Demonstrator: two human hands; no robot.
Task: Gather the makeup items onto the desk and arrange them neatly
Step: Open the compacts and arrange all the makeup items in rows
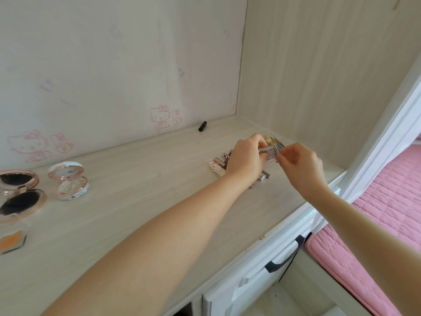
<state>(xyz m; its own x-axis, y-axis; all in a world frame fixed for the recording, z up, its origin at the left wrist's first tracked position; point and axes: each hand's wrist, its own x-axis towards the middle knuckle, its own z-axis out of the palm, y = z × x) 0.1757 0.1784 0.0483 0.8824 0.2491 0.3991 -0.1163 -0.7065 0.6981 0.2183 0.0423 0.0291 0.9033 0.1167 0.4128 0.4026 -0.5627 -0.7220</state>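
Note:
Both hands hold a small square eyeshadow case [270, 153] with a clear lid, just above a pile of lipsticks and tubes [219, 164] at the right of the pale wooden desk [136, 201]. My left hand [247, 159] grips its left side; my right hand [300, 165] pinches its right edge. A black lipstick tube [202, 126] lies alone by the back wall. At the far left sit an open floral powder compact [71, 181], an open pink compact with dark puffs [19, 195] and an orange pan in a clear case [12, 244].
The desk meets the back wall with cartoon cat stickers [160, 117] and a side panel [319, 87] on the right. A white drawer with a black handle [286, 254] lies under the desk edge. A pink quilted bed [387, 213] is at the right.

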